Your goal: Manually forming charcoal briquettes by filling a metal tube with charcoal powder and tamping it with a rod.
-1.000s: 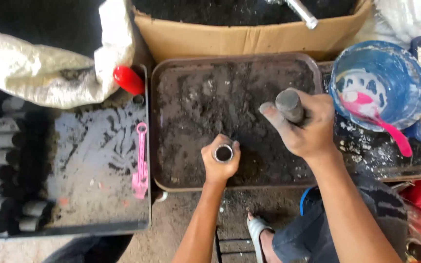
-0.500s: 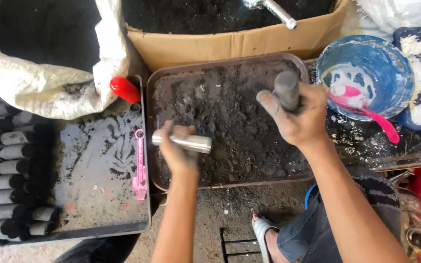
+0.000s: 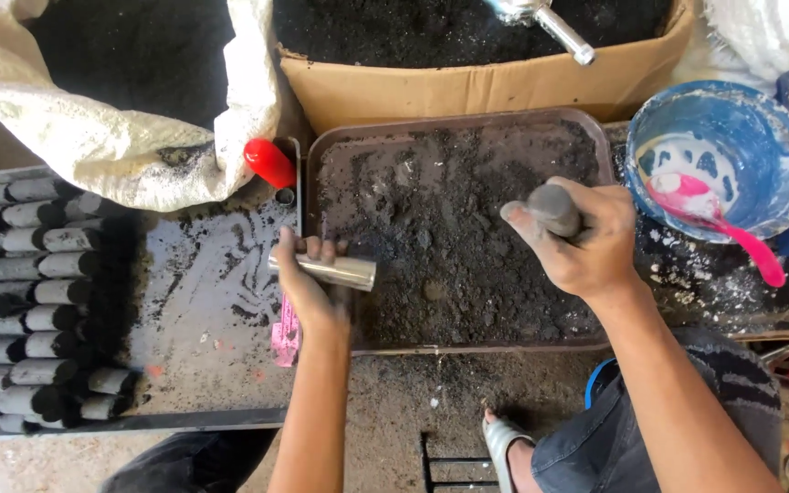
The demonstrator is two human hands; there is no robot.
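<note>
A short shiny metal tube [image 3: 324,270] is gripped in the left hand [image 3: 308,288], the fingers wrapped over it, and it is held lying on its side over the left rim of the shallow brown rectangular tray [image 3: 454,121], just beside the dark metal sheet [image 3: 203,301]. A grey cylindrical rod, dusted with black powder [image 3: 554,208], is enclosed upright in the fist of the right hand [image 3: 586,242], above the damp black charcoal-like mix [image 3: 449,228] that is spread lumpy and crumbly across the tray. The step in hand is judged to be the moulding of pressed cylinders: the tube appears to be carried, filled, from the tray toward the sheet. The next move would seemingly call for the rod to be lined up squarely with the tube's open end, so that the plug is pushed out whole; whether the tube is in fact filled cannot be told. Rows of dark, matt, finished cylinders [image 3: 29,301] are laid side by side at the sheet's left edge. A flat pink plastic tool [image 3: 284,333] lies beneath the left wrist. A cardboard box of black powder [image 3: 477,87], a coarse white woven sack [image 3: 130,164], a red cap [image 3: 269,162] and a blue bowl smeared with white paste [image 3: 723,160] holding a pink spoon [image 3: 719,224] are set around the tray.
</note>
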